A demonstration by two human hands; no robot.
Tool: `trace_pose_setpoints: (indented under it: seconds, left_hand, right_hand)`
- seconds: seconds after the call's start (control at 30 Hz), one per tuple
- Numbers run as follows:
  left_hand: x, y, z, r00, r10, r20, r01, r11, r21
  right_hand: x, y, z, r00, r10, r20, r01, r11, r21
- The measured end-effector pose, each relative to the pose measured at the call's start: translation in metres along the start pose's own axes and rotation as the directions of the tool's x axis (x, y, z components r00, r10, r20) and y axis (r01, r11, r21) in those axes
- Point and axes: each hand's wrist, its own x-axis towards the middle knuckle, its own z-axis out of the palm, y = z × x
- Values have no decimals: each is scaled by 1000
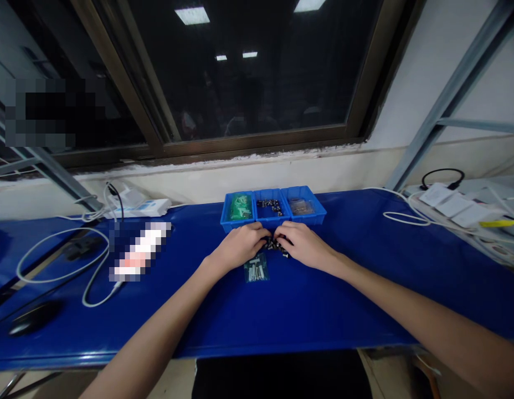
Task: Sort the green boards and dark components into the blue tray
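Observation:
A small pile of dark screws [277, 245] lies on the blue table just in front of three joined blue bins. My left hand [242, 244] is at the pile's left side, its fingers curled together; what they hold is too small to make out. From the right, my right hand [304, 244] reaches the same pile with bent, closed fingers, their contents hidden. Below my left hand is a small clear bag [257, 269] with pale pins or screws inside. The left bin [236, 226] contains a green bag, the middle bin [270, 223] dark screws, the right bin [317, 218] a clear bag.
A blurred-out phone-like object [140, 252] on a white cable lies at left, near a black mouse [35, 317]. White power strips [149, 208] sit by the wall at back left. Cables and white adapters [460, 206] crowd the right. Slanted metal posts [443, 105] flank the table.

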Motion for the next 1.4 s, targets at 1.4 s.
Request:
trace_pose_setpoints:
  seconds: [1.4]
  left_hand:
    - [0, 9, -7, 986, -15, -164, 8, 999, -44]
  right_hand:
    - [1, -10, -7, 992, -20, -123, 27, 998, 56]
